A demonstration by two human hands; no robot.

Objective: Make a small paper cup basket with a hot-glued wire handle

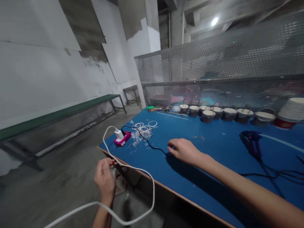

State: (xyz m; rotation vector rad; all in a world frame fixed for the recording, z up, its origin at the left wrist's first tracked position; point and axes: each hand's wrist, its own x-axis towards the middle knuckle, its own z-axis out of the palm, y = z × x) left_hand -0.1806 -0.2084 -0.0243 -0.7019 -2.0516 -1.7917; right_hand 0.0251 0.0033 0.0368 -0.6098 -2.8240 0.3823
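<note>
Over the blue tabletop (152,164), my right hand (182,150) has its fingers curled together. A black cord (152,146) runs up to its fingertips; whether they grip it is hidden. My left hand (104,175) is off the table's near left edge, blurred, thumb and fingers pressed together. A white cable (140,169) passes close by its fingertips and loops over its wrist; what it pinches, if anything, cannot be made out. Both cords lead to a magenta power strip (123,139) at the table's left corner, where a white plug (119,134) sits.
Thin white rings (142,127) lie among scraps beside the strip. A dark blue glue gun (253,142) with a red light stands at right, its cord trailing. Several pots (209,116) and stacked bowls (292,109) line a perforated metal screen (213,66). A green bench (71,109) runs along the wall.
</note>
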